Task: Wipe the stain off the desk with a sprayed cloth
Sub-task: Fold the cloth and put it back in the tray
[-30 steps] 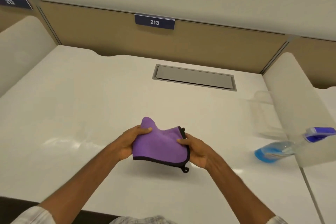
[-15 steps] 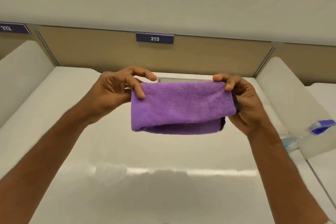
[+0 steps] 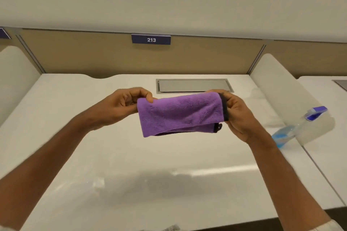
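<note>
A folded purple cloth (image 3: 178, 114) with a black trim hangs in the air above the white desk (image 3: 131, 155), stretched between both hands. My left hand (image 3: 120, 105) pinches its upper left corner. My right hand (image 3: 236, 114) grips its right edge along the black trim. A clear spray bottle (image 3: 293, 129) with blue liquid and a blue-white nozzle lies at the desk's right side, leaning against the divider. I cannot make out a stain on the desk; only faint wet-looking smears show near the front.
A grey cable flap (image 3: 193, 85) is set into the desk behind the cloth. White rounded dividers stand at the left (image 3: 16, 73) and right (image 3: 281, 88). A beige back panel carries a sign reading 213 (image 3: 151, 39). Another desk lies to the right.
The cloth went from low near the desk to held up and spread between both hands; since half a second ago the hands sit lower in view and the black trim now faces me.
</note>
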{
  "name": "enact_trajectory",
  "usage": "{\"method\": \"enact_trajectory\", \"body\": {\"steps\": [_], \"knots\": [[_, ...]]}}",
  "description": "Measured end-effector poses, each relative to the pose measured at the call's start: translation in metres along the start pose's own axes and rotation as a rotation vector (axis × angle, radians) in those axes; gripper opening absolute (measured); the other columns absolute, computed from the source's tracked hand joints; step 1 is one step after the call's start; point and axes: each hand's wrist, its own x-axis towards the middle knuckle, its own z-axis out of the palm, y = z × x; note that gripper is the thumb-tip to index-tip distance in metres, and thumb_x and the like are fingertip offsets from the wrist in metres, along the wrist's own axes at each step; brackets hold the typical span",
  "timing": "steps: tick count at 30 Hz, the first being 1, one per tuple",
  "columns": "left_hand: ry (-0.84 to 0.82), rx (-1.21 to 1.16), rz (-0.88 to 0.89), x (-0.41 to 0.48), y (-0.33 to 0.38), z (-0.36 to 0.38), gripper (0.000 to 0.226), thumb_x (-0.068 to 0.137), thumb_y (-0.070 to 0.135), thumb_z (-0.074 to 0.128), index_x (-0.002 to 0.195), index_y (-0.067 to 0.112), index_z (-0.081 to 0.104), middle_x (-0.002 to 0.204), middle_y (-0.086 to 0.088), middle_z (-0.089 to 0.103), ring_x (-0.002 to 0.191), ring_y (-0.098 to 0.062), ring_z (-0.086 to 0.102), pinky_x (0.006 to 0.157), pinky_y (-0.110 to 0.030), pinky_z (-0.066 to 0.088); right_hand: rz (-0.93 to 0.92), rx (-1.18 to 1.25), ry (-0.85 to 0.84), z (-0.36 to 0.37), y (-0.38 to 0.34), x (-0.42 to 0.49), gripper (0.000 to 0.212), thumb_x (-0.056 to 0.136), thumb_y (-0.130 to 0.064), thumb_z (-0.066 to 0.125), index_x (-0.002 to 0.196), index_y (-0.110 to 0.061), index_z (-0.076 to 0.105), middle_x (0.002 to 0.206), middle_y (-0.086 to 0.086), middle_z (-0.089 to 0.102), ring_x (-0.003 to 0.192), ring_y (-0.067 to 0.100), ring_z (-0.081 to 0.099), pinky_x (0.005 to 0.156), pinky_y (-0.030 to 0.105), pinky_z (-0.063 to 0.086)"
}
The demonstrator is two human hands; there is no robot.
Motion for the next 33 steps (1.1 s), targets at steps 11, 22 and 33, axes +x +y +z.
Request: {"method": "enact_trajectory", "body": {"steps": [11,22,33], "knots": [[-0.118,0.208,0.246,0.001,0.023,-0.002,0.031,0.098,-0.006,0.056,0.101,0.013,0.08,0.136,-0.004,0.073,0.129,-0.025,0.067,0.099,-0.03,0.057,-0.186,-0.11,-0.075,-0.006,-0.028,-0.016,0.037,0.091,0.005,0.063,0.085,-0.026,0.081,0.127,0.002,0.075,0.125,0.02,0.067,0.086,0.02,0.056],[-0.045,-0.216,-0.308,-0.002,-0.023,0.066,0.056,0.084,0.028,0.085,0.136,0.03,0.065,0.127,0.002,0.076,0.114,-0.022,0.073,0.087,-0.022,0.059,0.067,0.121,0.109,-0.013,0.001,-0.024,0.04,0.106,0.002,0.045,0.097,-0.017,0.079,0.131,0.004,0.073,0.118,0.017,0.07,0.088,0.024,0.059],[0.148,-0.454,-0.39,0.041,0.002,0.113,0.044,0.083,0.026,0.066,0.123,0.008,0.072,0.101,-0.004,0.071,0.083,-0.018,0.067,0.065,-0.021,0.056,0.078,0.114,0.47,-0.051,0.042,-0.034,0.02,0.104,-0.028,0.061,0.121,-0.022,0.07,0.131,0.002,0.073,0.125,0.025,0.068,0.106,0.04,0.057]]}}
